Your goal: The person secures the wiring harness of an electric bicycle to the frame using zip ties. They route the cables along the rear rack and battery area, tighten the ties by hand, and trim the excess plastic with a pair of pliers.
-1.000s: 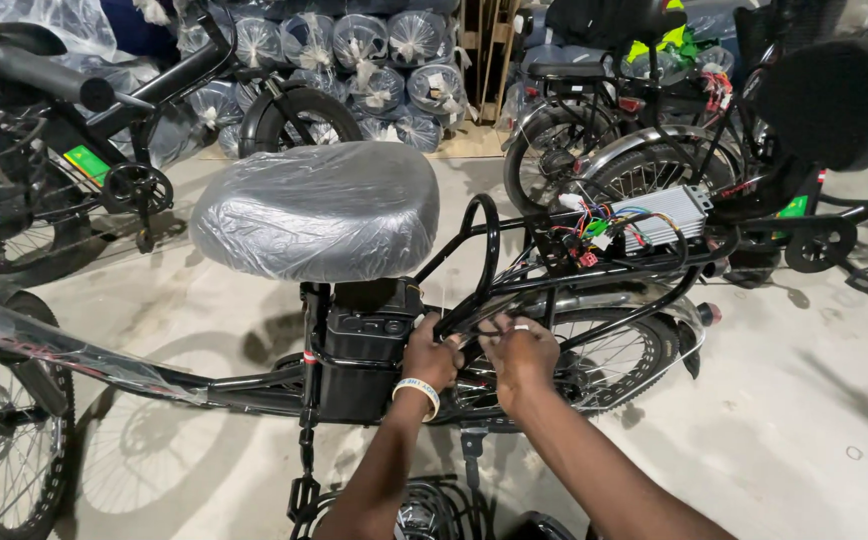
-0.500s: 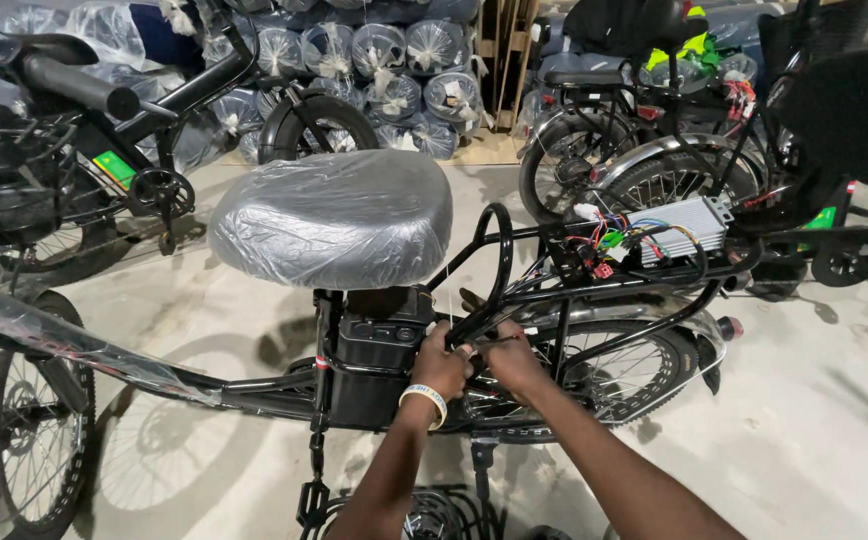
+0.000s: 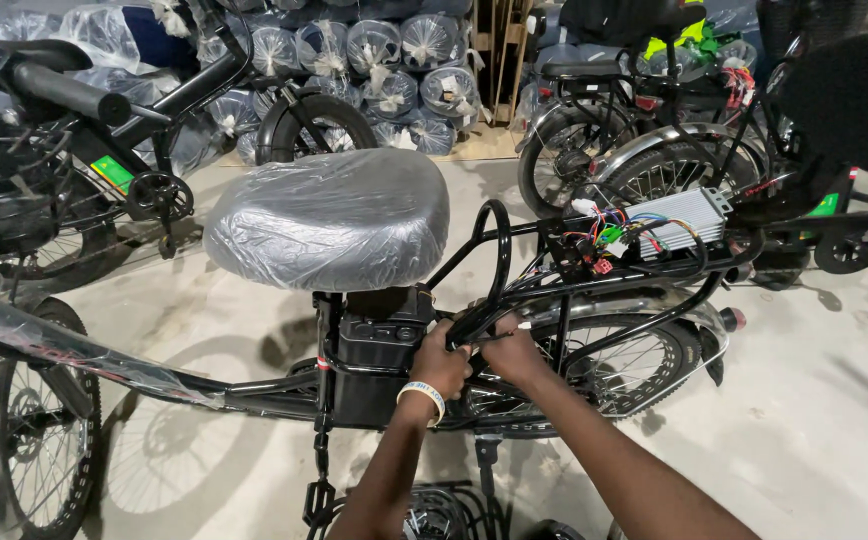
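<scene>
Black frame tubing (image 3: 499, 300) sits just behind the battery box (image 3: 379, 345), under the plastic-wrapped saddle (image 3: 329, 220); I see my left hand (image 3: 441, 365) and right hand (image 3: 509, 352) pressed close together there, fingers curled around the tube and cables, the silver controller (image 3: 679, 220) resting on the rear rack (image 3: 644, 275)

A black electric bicycle frame (image 3: 254, 385) stands upright on the concrete floor, its wide saddle (image 3: 329, 220) wrapped in clear plastic. Just below the saddle sits a black battery box (image 3: 379, 345). To its right, a bundle of black cables (image 3: 479, 325) meets the curved rear-rack tubing (image 3: 499, 255), above the rear wheel.
</scene>
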